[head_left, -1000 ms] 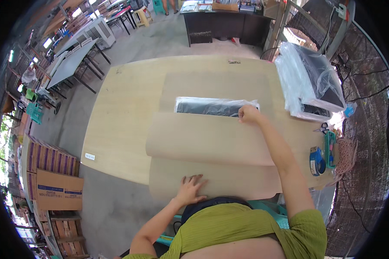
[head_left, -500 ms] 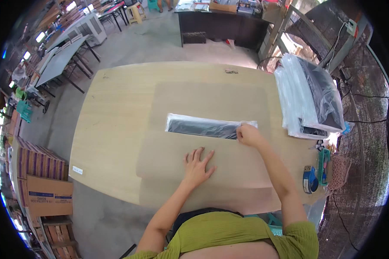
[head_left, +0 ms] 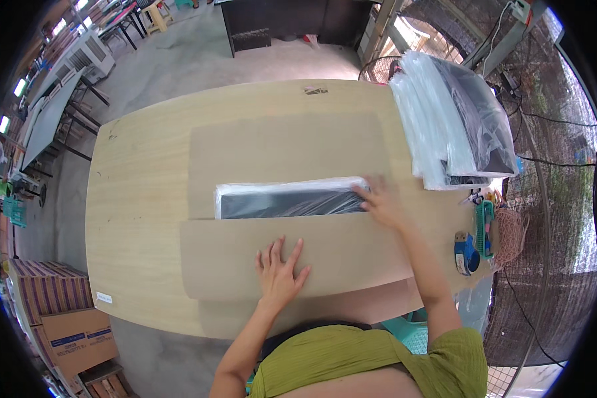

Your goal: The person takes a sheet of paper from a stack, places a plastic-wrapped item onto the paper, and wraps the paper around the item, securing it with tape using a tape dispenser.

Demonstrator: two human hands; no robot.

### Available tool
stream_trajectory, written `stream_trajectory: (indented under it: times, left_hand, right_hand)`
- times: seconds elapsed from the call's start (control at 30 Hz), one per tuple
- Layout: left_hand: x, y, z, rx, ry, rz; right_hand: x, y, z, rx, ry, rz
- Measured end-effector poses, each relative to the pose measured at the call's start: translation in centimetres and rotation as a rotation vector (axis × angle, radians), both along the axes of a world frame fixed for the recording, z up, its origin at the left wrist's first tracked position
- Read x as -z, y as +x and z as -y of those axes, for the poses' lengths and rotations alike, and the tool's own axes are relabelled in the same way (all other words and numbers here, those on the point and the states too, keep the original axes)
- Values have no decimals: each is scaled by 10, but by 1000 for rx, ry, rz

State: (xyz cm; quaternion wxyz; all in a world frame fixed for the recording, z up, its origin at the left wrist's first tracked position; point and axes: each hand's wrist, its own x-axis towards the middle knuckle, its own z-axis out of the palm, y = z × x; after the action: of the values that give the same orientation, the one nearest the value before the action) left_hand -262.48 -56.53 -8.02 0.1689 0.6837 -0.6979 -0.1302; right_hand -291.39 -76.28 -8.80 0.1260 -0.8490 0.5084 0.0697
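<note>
A long dark flat item in clear plastic wrap (head_left: 285,200) lies across brown paper (head_left: 278,142) on the table. Its near side meets the straight edge of a brown paper flap (head_left: 225,259); whether more of it lies under the flap, I cannot tell. My left hand (head_left: 278,275) rests palm down on this flap, fingers spread, holding nothing. At the wrapped item's right end is my right hand (head_left: 385,204), with fingers apart and slightly blurred, touching or just over the plastic.
Plastic-wrapped dark panels (head_left: 454,123) are stacked at the table's far right. Nearer on that side are a blue tape roll (head_left: 466,254) and a green basket (head_left: 485,229). Cartons (head_left: 79,338) stand on the left. The pale wooden table (head_left: 136,199) has a rounded outline.
My right hand has gone from closed fingers at the wrapped item's right end to spread fingers there. The item's slant has changed, its right end now slightly farther away. The view has shifted.
</note>
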Motion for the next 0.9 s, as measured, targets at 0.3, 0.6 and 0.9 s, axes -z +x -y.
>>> stream_trajectory:
  times: [0.3, 0.6, 0.9]
  left_hand:
    - [9, 5, 1, -12, -40, 38]
    - [9, 4, 2, -6, -29, 26]
    - [9, 7, 2, -24, -2, -22]
  right_hand:
    - [-30, 31, 59, 207, -230, 550]
    - [51, 181, 209, 146, -154, 335]
    - [38, 199, 247, 112, -13, -69]
